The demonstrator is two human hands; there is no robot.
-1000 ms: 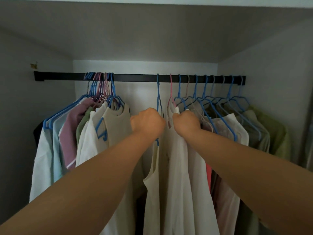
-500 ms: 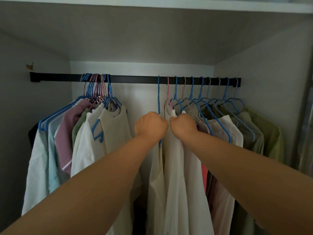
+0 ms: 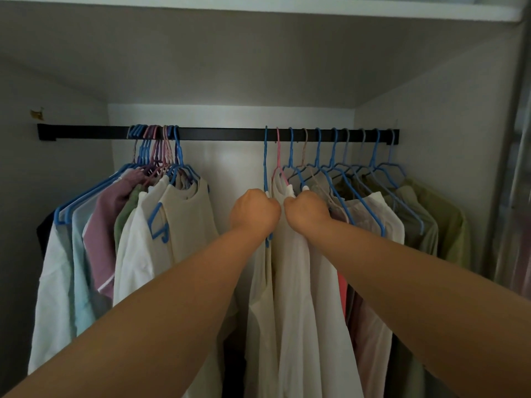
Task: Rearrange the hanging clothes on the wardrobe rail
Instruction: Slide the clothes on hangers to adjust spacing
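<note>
A black wardrobe rail [image 3: 224, 133] runs across the back of the wardrobe, and everything here hangs from it. Toward the rail's left end a tight bunch of hangers [image 3: 155, 147] carries a cream top [image 3: 189, 225], a white shirt [image 3: 135, 254], a mauve garment [image 3: 106, 225] and a pale blue one [image 3: 80, 254], packed close together. A bare stretch of rail separates them from the second group, which fills the rail's right half — mostly blue hangers, evenly spaced, out to an olive-green shirt [image 3: 454, 225] nearest the right end.

Both hands work at the left edge of that right group. The left hand [image 3: 254, 211] is a closed fist, fingers clamped on the shoulder of a cream garment [image 3: 260, 311] under a blue hanger [image 3: 265, 156]. Just beside it, almost touching, the right hand [image 3: 307, 211] is also closed, fingers clamped on the white fabric of a white garment [image 3: 298, 311] that hangs from the pink hanger [image 3: 278, 156]. Behind the white garment, a sliver of coral-red cloth [image 3: 342, 285] shows, then beige and pinkish pieces further right along the rail.
</note>
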